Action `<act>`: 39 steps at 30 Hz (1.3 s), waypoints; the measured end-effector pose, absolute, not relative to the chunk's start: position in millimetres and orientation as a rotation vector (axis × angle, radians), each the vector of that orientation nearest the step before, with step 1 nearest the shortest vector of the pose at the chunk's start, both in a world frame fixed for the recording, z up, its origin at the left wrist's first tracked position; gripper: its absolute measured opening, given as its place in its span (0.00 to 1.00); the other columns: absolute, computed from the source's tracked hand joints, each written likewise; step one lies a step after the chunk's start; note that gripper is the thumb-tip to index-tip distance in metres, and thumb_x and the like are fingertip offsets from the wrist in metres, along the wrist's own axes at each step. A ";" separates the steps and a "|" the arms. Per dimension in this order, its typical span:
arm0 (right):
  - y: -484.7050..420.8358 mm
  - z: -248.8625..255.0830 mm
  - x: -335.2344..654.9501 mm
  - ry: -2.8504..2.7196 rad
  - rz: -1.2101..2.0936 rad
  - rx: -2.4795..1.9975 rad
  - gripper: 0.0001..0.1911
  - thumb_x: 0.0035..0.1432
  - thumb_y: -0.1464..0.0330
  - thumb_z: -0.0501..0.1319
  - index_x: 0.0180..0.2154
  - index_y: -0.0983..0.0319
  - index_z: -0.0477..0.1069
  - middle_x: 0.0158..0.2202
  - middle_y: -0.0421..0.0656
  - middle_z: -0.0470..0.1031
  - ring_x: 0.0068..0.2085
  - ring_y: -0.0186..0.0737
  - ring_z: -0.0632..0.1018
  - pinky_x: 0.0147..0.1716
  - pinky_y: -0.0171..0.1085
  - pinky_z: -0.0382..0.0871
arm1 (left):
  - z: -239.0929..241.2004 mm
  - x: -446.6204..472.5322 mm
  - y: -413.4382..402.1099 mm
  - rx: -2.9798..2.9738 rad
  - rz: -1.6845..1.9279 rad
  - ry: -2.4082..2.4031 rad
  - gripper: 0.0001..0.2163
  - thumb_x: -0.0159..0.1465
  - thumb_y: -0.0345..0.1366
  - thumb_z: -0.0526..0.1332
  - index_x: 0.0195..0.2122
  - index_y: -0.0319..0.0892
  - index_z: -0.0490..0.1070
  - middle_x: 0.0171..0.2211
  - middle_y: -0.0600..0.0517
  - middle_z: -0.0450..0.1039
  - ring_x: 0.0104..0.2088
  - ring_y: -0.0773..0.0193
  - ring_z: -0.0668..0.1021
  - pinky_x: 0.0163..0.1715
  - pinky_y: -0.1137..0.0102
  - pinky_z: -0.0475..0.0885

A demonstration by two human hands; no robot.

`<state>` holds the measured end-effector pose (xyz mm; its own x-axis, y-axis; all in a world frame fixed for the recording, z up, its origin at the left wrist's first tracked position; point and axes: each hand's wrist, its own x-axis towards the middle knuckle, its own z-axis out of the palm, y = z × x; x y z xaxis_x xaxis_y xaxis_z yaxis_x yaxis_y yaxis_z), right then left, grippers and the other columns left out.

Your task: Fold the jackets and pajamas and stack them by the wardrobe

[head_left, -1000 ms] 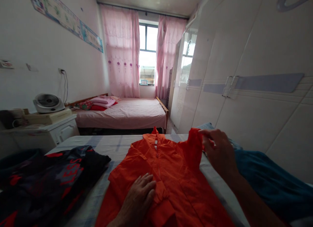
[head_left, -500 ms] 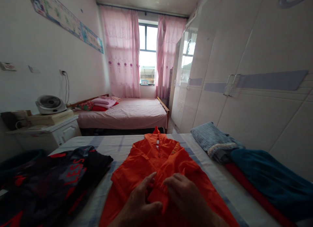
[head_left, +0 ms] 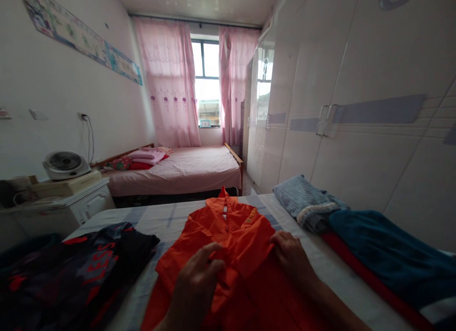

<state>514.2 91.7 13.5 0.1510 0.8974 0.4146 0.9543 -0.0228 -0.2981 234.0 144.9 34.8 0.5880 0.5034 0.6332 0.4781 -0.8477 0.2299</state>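
An orange jacket (head_left: 245, 262) lies spread, collar away from the wearer, in the middle of a pale sheet (head_left: 151, 212) with blue stripes. The left hand (head_left: 195, 278) is over the jacket's left half, fingers bent; whether they grip cloth, I cannot tell. The right hand (head_left: 294, 257) rests at the jacket's right edge, fingers close together and tips on the fabric — whether it is pinched is hidden. To the left, near the jacket, lies a dark shirt (head_left: 103, 262) with red letters reading "LESS". To the right are a grey-blue checked cloth (head_left: 301, 195) and a teal cloth (head_left: 384, 248), with a red cloth (head_left: 358, 262) showing beneath the teal. Beyond — a pink-covered bed (head_left: 185, 172) before a curtained window (head_left: 208, 91).
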 end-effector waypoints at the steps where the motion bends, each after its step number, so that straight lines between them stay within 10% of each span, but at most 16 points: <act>1: 90.1 12.8 516.2 -1.746 -0.151 -1.921 0.11 0.53 0.77 0.50 0.34 0.60 0.68 0.39 0.45 0.73 0.44 0.42 0.71 0.44 0.40 0.58 | 38.7 229.1 148.0 2.803 1.182 0.865 0.13 0.61 0.25 0.48 0.32 0.44 0.71 0.50 0.48 0.70 0.46 0.60 0.75 0.44 0.68 0.72; 6: 77.3 8.6 524.7 -1.860 -0.014 -1.895 0.11 0.46 0.78 0.51 0.28 0.59 0.68 0.35 0.42 0.73 0.41 0.39 0.72 0.42 0.38 0.59 | 32.0 201.4 157.0 2.790 0.769 0.952 0.13 0.60 0.25 0.50 0.22 0.44 0.68 0.40 0.53 0.76 0.37 0.64 0.79 0.35 0.72 0.74; 22: 127.0 1.6 504.8 -1.979 0.040 -2.017 0.29 0.62 0.55 0.47 0.61 0.59 0.57 0.64 0.47 0.54 0.65 0.50 0.51 0.59 0.52 0.46 | -8.9 242.9 155.7 3.180 0.525 0.571 0.24 0.63 0.49 0.54 0.60 0.51 0.60 0.60 0.47 0.60 0.58 0.49 0.66 0.53 0.54 0.67; 29: 151.7 26.2 522.2 -1.843 0.174 -2.015 0.19 0.59 0.62 0.51 0.48 0.60 0.72 0.52 0.48 0.72 0.54 0.46 0.71 0.54 0.44 0.57 | -14.6 239.8 157.7 3.173 0.531 0.584 0.22 0.64 0.50 0.50 0.58 0.51 0.62 0.58 0.46 0.64 0.56 0.49 0.69 0.52 0.53 0.68; 39: 320.6 43.7 514.5 -1.574 0.337 -2.023 0.17 0.61 0.61 0.56 0.49 0.63 0.66 0.48 0.46 0.70 0.45 0.41 0.74 0.44 0.46 0.70 | -58.3 247.0 180.1 3.226 0.829 0.489 0.15 0.66 0.41 0.54 0.54 0.58 0.65 0.53 0.52 0.70 0.50 0.55 0.75 0.48 0.60 0.74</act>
<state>514.5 320.6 43.7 0.2831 0.9498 0.1332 0.8120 -0.1634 -0.5603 247.0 180.1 -58.3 0.8386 0.2200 0.4983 0.3300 -0.9331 -0.1432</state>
